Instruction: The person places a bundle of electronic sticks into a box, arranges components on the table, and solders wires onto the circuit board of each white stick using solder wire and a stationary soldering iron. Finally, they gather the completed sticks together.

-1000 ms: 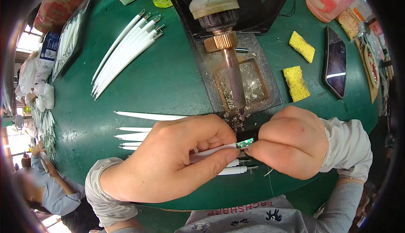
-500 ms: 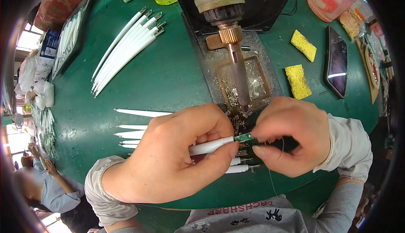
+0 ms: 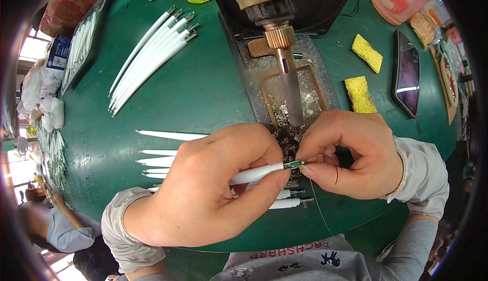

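Note:
My left hand (image 3: 203, 189) is closed around a white pen-like tube (image 3: 256, 173), held nearly level with its end pointing right. A small green circuit board (image 3: 294, 164) sticks out of that end. At the board, the thumb and fingertips of my right hand (image 3: 358, 156) are pinched together. A thin wire (image 3: 320, 207) runs from those fingers down toward the table edge, and a dark loop shows inside the hand. Just above the board, a soldering iron (image 3: 288, 87) points its tip downward. More white tubes (image 3: 285, 203) lie partly hidden beneath my left hand.
Behind my hands sits a metal tray (image 3: 321, 67) with solder scraps. Two yellow sponges (image 3: 360, 95) and a phone (image 3: 406, 75) lie to the right. A bundle of white tubes (image 3: 147, 60) rests at upper left. Another person (image 3: 66, 225) sits at far left.
My right hand has moved slightly left and up, its fingertips closing in on the circuit board. The wire has shifted with it. My left hand stays nearly still.

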The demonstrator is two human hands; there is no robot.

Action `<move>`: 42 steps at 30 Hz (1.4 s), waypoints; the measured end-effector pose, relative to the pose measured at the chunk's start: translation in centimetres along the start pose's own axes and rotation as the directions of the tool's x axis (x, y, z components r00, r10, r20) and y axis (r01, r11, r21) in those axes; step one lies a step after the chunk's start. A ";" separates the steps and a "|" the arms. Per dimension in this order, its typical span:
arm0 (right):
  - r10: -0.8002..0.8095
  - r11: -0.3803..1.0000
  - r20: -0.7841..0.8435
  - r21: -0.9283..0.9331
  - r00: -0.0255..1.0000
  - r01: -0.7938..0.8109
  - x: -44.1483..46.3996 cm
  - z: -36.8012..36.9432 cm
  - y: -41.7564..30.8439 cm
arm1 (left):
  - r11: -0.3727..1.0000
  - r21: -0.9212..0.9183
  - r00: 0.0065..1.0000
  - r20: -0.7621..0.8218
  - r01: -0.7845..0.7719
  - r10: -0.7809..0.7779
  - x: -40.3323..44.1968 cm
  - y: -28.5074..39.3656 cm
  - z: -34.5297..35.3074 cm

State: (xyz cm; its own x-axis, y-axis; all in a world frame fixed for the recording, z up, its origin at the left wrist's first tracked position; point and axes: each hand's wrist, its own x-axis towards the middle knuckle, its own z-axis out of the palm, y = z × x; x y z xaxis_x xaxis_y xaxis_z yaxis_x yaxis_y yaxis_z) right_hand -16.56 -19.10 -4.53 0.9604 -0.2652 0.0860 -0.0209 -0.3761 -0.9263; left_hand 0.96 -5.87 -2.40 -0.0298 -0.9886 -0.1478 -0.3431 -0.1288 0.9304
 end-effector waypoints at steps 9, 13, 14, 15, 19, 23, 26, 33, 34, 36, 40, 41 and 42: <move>0.009 1.000 0.021 0.000 1.000 -0.009 0.2 -0.3 0.0 | 0.973 -0.135 0.980 0.084 0.189 -0.179 0.1 0.3 -0.5; 0.042 0.999 0.021 0.022 0.999 -0.043 0.2 -0.2 -0.1 | 0.952 -0.230 0.977 0.109 0.204 -0.183 0.2 0.0 -0.6; 0.048 0.998 0.024 0.026 0.999 -0.049 0.2 -0.2 -0.1 | 0.951 -0.230 0.977 0.110 0.205 -0.184 0.2 0.1 -0.6; 0.054 0.998 0.028 0.029 0.998 -0.055 0.2 -0.2 -0.1 | 0.949 -0.216 0.972 0.107 0.229 -0.211 0.3 0.2 -0.6; 0.066 0.997 0.038 0.039 0.997 -0.067 0.2 -0.3 0.0 | 0.915 -0.256 0.950 0.094 0.312 -0.298 0.4 0.4 -0.5; 0.171 0.927 -0.006 0.339 0.985 -0.159 0.5 0.1 0.0 | 0.920 -0.267 0.957 0.032 0.286 -0.289 0.6 0.3 -0.5; 0.249 0.838 0.063 0.487 0.966 -0.248 0.7 -0.3 0.0 | 0.923 -0.299 0.966 -0.007 0.243 -0.257 0.7 0.3 -0.7; 0.094 0.958 0.044 0.267 0.995 -0.102 0.5 -0.9 -0.5 | 0.898 -0.375 0.965 -0.031 0.231 -0.261 1.2 0.4 -0.9; 0.094 0.958 0.044 0.266 0.995 -0.103 0.5 -0.8 -0.4 | 0.900 -0.372 0.965 -0.033 0.228 -0.259 1.2 0.4 -0.9; 0.126 0.956 0.003 0.267 0.992 -0.122 0.5 -0.5 -0.3 | 0.891 -0.389 0.963 -0.034 0.235 -0.269 1.2 0.7 -0.9; 0.105 0.947 -0.002 0.306 0.994 -0.099 0.5 -0.3 0.0 | 0.885 -0.416 0.969 -0.035 0.208 -0.244 1.3 0.6 -0.8; 0.097 0.949 -0.014 0.304 0.995 -0.088 0.5 -0.2 0.1 | 0.885 -0.417 0.969 -0.036 0.208 -0.245 1.2 0.6 -0.8; 0.088 0.950 -0.026 0.303 0.996 -0.076 0.5 -0.2 0.1 | 0.887 -0.414 0.969 -0.043 0.203 -0.242 1.2 0.7 -0.8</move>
State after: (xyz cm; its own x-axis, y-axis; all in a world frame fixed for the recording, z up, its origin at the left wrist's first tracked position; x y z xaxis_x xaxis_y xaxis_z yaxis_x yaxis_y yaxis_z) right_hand -16.14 -19.47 -4.49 0.9472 -0.3205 0.0132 -0.0092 -0.0684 -0.9976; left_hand 1.46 -7.23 -1.68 0.0943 -0.9306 -0.3537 0.0785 -0.3472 0.9345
